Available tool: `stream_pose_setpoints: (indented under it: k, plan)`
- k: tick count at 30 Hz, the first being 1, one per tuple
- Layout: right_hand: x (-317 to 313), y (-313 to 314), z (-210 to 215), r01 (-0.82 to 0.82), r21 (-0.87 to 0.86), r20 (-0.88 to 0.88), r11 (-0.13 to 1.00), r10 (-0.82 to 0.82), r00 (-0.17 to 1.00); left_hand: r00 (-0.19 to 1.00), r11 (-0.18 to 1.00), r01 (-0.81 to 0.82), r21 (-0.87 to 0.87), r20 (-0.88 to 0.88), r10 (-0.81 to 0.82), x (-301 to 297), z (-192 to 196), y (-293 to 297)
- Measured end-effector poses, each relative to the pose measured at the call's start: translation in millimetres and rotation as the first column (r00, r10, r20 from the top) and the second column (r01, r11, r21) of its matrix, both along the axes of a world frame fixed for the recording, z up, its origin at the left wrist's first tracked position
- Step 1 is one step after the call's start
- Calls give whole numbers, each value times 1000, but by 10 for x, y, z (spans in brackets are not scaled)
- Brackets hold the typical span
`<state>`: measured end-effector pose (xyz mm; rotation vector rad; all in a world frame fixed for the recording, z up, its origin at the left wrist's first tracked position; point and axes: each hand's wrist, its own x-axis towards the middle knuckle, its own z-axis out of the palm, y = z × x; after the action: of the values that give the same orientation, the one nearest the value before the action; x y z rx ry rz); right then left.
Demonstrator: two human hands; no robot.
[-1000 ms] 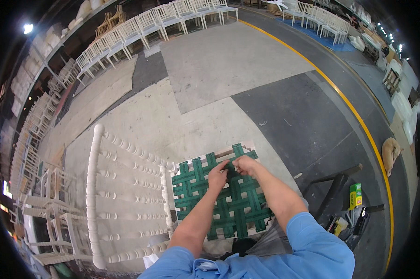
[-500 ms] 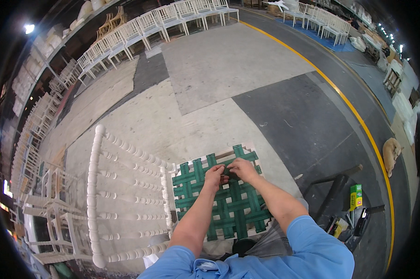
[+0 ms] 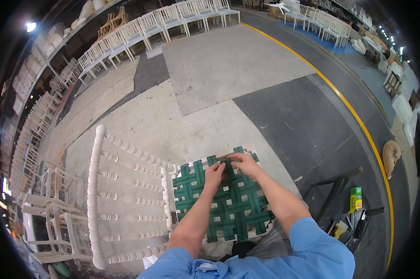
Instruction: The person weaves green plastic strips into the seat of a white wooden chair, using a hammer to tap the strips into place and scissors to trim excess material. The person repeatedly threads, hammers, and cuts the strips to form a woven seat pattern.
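Note:
A white chair frame (image 3: 95,186) with turned spindles lies in front of me, and its seat carries a woven lattice of green webbing (image 3: 240,218). Near the seat's far edge, a loose green webbing strap (image 3: 227,170) is bunched between my hands. My left hand (image 3: 214,176) pinches the strap from its left side. On the other side, my right hand (image 3: 245,165) has its fingers curled at the strap's far end, thumb and fingertips close together. Some of the weave is hidden beneath my hands and forearms.
Rows of white chairs (image 3: 168,21) stand along the far side, with more stacked at left. On the floor at right are a dark bar-shaped stand (image 3: 331,193), a green and yellow box (image 3: 355,199) and several hand tools (image 3: 360,224). A dog (image 3: 391,158) lies beyond the yellow line.
My right hand has shifted slightly toward the seat's far edge, its fingers lifting along the strap. The strap's bunched part now stands up more between my hands.

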<state>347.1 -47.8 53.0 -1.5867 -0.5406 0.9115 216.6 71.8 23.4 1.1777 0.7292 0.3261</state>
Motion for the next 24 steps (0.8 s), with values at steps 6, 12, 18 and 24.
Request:
stream_pose_setpoints:
  k: [6, 12, 18, 24]
  plan:
    - [-95, 47, -72, 41, -1, 298, 999, -39, 954, 996, 995, -82, -52, 34, 83, 11, 86, -36]
    - [-264, -6, -68, 95, 110, 544, 989, -140, 828, 992, 966, -122, -227, -10, 123, 29, 117, 0]
    - [-230, -15, -35, 42, 92, 664, 995, -92, 742, 998, 983, -56, -174, -14, 54, 29, 102, -1]
    - [-49, 31, -110, -20, 24, 635, 1000, 0, 773, 986, 716, 116, 689, -165, -1, 37, -30, 80]
